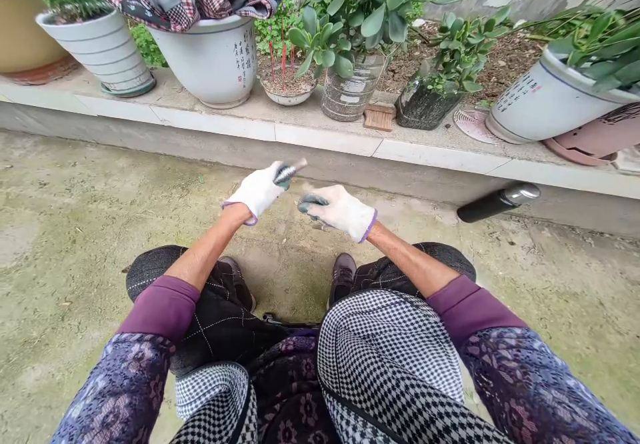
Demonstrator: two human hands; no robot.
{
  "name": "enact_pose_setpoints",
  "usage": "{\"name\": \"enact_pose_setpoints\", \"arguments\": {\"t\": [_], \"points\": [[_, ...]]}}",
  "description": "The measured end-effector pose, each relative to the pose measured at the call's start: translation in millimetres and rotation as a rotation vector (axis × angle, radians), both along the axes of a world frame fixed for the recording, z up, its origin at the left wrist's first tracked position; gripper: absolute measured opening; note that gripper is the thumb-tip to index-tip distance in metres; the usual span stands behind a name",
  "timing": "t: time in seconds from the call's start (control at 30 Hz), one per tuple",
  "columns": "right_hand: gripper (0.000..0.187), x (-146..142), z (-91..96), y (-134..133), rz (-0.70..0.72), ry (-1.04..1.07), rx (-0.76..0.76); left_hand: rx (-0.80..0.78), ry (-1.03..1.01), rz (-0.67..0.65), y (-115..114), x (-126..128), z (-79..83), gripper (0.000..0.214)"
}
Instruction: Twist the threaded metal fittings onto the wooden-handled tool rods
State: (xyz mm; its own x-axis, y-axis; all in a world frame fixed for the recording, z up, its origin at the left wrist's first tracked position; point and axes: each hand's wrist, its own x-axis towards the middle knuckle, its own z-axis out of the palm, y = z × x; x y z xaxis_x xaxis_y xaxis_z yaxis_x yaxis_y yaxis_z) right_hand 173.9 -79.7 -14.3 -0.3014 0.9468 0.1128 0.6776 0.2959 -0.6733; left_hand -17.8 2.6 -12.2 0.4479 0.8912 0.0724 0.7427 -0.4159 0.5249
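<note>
My left hand [263, 189] wears a white glove with dark grip patches and a purple cuff. Its fingers are closed round a short silvery ridged rod [289, 173] with a blurred pale brownish end pointing up and right. Just to the right, my right hand [340, 209], gloved the same way, has its fingers curled together. Something blurred shows above those fingers and a thin bit below, too indistinct to name. The two hands are a small gap apart, above the concrete ground [285, 257] between my shoes.
A tiled ledge [325, 139] runs ahead, bearing a white pot draped with clothes [210, 64], a bowl with red sticks [287, 94], a wooden brush [379, 117] and several potted plants. A black flask [485, 205] leans by the ledge's foot, at the right.
</note>
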Motion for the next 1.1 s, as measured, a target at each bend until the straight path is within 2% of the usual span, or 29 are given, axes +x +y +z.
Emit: {"name": "enact_pose_setpoints", "arguments": {"t": [0.07,0.1,0.17,0.23,0.3,0.37,0.47,0.57,0.7,0.77,0.87,0.93,0.97,1.1], "points": [[0.025,7,5.2,3,-0.045,-0.042,0.027,0.036,0.313,-0.148,-5,4,-7.1,0.039],[0.024,13,7.1,6,-0.075,-0.05,0.049,0.013,0.401,-0.226,-10,7,-9.4,0.037],[0.021,24,8.9,15,-0.135,-0.026,0.058,-0.083,0.386,-0.36,-22,12,-10.3,0.035],[0.02,32,8.1,24,-0.21,0.054,0.003,-0.206,0.174,-0.409,-32,16,-5.7,0.037],[0.018,36,6.1,30,-0.3,0.174,-0.067,-0.326,-0.11,-0.364,-36,14,3.2,0.043],[0.017,33,4.1,31,-0.348,0.294,-0.121,-0.397,-0.357,-0.258,-35,10,13.5,0.046],[0.015,19,0.1,24,-0.303,0.365,-0.186,-0.421,-0.577,-0.123,-26,2,22.5,0.037],[0.016,4,-6.8,15,-0.199,0.26,-0.181,-0.438,-0.665,-0.061,-18,1,18.1,0.027],[0.019,-5,-14.1,16,-0.052,-0.006,-0.035,-0.459,-0.849,0.08,-12,4,6.0,0.029],[0.023,-4,-14.1,20,-0.046,-0.127,0.011,-0.529,-0.956,0.129,-10,6,4.6,0.036],[0.025,-3,-11.8,25,-0.142,-0.188,0.09,-0.65,-1.096,0.119,-7,11,7.8,0.044],[0.028,-6,-11.5,27,-0.222,-0.077,0.13,-0.632,-1.186,0.133,-4,19,9.7,0.045],[0.028,-10,-12.2,27,-0.242,0.028,0.101,-0.595,-1.218,0.149,-4,24,9.9,0.045],[0.015,-35,-18.0,24,-0.207,0.459,-0.19,-0.449,-1.277,0.182,-2,49,5.4,0.046]]}}
